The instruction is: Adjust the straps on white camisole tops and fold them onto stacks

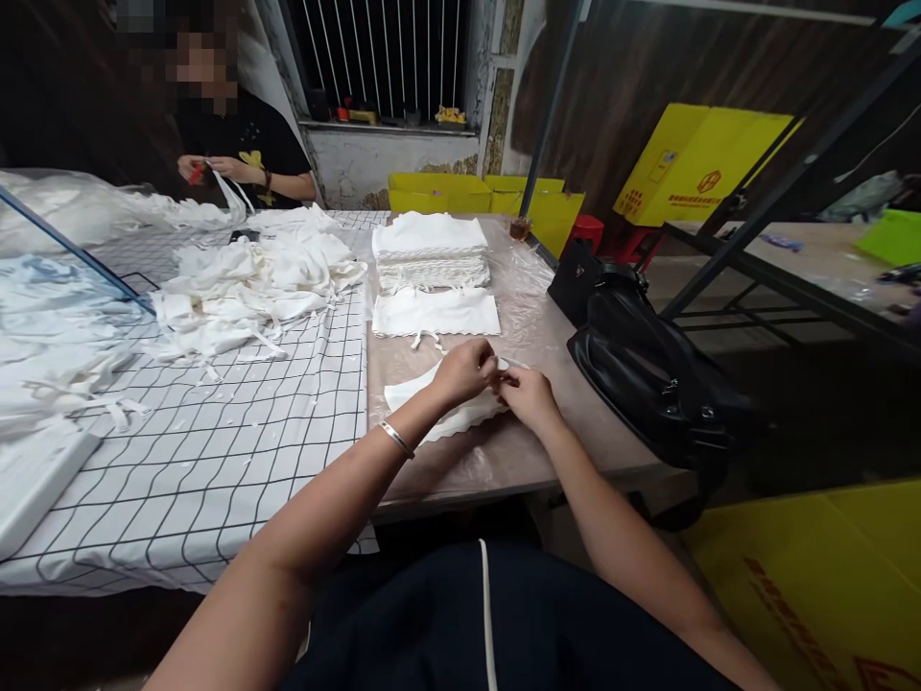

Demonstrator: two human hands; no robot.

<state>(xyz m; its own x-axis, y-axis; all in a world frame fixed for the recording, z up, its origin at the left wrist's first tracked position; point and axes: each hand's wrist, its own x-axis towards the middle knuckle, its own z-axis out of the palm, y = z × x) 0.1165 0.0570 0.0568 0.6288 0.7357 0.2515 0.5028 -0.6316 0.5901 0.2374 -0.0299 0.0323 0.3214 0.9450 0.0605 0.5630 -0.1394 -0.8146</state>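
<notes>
A white cloth piece (460, 418) with a wavy edge lies on the plastic-covered table in front of me. Over its right end, my left hand (466, 370), below a silver bangle, has its fingers pinched on the cloth. My right hand (531, 395) pinches the same end from the right, and the two hands nearly meet. What exactly sits between the fingertips is too small to make out. Just beyond lies another folded white cloth piece (436, 313) with short ties at its front. Behind that rises a neat stack of white cloth pieces (432, 253).
Loose white cloth (251, 278) is heaped on the checked tablecloth (288, 422) at left. A black bag (648, 365) stands along the table's right edge, near a glass of brown drink (519, 228). Across the table, a person (245, 144) handles white strips and something red.
</notes>
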